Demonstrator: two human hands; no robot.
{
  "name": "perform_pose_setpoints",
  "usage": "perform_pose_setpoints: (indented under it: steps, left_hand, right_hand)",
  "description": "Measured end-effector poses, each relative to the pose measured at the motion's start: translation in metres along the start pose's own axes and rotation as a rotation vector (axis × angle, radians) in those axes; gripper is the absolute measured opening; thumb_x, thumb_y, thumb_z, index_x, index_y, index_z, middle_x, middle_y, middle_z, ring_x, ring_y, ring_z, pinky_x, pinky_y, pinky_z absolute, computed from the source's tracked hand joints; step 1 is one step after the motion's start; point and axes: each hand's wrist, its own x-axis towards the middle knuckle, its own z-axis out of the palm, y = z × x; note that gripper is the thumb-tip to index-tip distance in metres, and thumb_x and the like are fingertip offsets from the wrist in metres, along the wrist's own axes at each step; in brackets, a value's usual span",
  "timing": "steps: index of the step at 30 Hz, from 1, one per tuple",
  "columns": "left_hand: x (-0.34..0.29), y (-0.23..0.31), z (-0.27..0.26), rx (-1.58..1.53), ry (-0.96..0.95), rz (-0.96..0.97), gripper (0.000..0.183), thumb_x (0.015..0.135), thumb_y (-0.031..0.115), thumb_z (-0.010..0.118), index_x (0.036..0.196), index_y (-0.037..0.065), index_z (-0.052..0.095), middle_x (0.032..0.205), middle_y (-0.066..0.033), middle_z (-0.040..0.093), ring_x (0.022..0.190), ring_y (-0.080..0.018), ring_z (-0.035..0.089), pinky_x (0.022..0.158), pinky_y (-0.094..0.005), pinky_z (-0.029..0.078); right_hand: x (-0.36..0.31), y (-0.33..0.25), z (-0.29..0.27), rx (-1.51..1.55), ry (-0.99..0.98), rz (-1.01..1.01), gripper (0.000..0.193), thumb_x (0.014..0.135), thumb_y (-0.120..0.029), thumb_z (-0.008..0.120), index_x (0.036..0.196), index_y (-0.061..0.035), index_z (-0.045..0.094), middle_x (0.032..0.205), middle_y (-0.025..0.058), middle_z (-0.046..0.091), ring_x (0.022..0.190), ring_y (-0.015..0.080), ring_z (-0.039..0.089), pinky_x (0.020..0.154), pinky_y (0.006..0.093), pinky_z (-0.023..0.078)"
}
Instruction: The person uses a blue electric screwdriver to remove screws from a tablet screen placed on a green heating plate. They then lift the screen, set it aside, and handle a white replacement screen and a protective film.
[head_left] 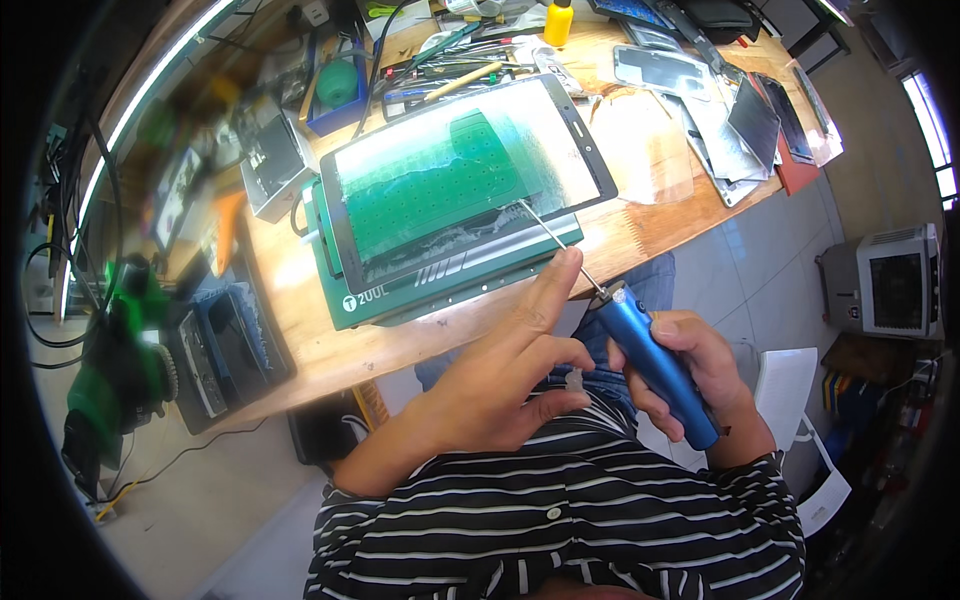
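My right hand [690, 375] is wrapped round a blue pen-shaped electric glue remover [662, 365], thumb near its top. Its thin metal shaft [555, 238] reaches forward-left, and the tip touches the lower edge of a tablet screen panel [460, 180]. The panel has a dark border and lies tilted on a green heating plate [450, 285]; whitish residue streaks its see-through middle. Close to the shaft, my left hand [500, 375] has its index finger stretched out. A small clump of clear glue [574, 380] sits between its thumb and another finger.
Tweezers and tools [460, 70] crowd the back of the wooden bench [650, 235], beside a yellow bottle [558, 22]. Phone panels [750, 120] are stacked at the right. A dark tray [235, 340] with phone parts and a green machine [115, 360] stand left. A white chair [785, 390] is behind my right arm.
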Motion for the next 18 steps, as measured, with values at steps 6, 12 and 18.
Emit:
perform_pose_setpoints:
  steps: [6,12,18]
  left_hand:
    - [0.004,-0.002,0.004,0.001,-0.023,0.017,0.035,0.083,0.019,0.080,0.107,0.006,0.058,0.160,-0.0362,0.018,0.149,-0.0514,0.018,0.115,-0.0496,0.031]
    - [0.008,-0.002,0.004,0.036,-0.035,0.023,0.035,0.083,0.019,0.080,0.107,0.006,0.058,0.160,-0.0361,0.017,0.149,-0.0519,0.018,0.113,-0.0488,0.035]
    - [0.011,-0.002,0.004,0.035,-0.038,0.032,0.036,0.081,0.016,0.082,0.107,0.007,0.058,0.160,-0.0356,0.018,0.149,-0.0516,0.018,0.112,-0.0481,0.036]
  right_hand:
    - [-0.001,-0.001,-0.003,0.005,-0.007,-0.014,0.049,0.102,-0.035,0.042,0.108,0.0106,0.056,0.056,0.0172,0.058,0.036,0.0203,0.056,0.033,0.0257,0.045]
    - [-0.002,-0.002,-0.005,0.013,-0.003,-0.016,0.048,0.102,-0.035,0.042,0.108,0.0108,0.056,0.056,0.0173,0.058,0.036,0.0205,0.056,0.033,0.0259,0.045]
    - [-0.003,-0.003,-0.006,0.016,0.016,-0.011,0.048,0.102,-0.035,0.042,0.108,0.0108,0.056,0.056,0.0169,0.058,0.036,0.0206,0.056,0.033,0.0260,0.045]
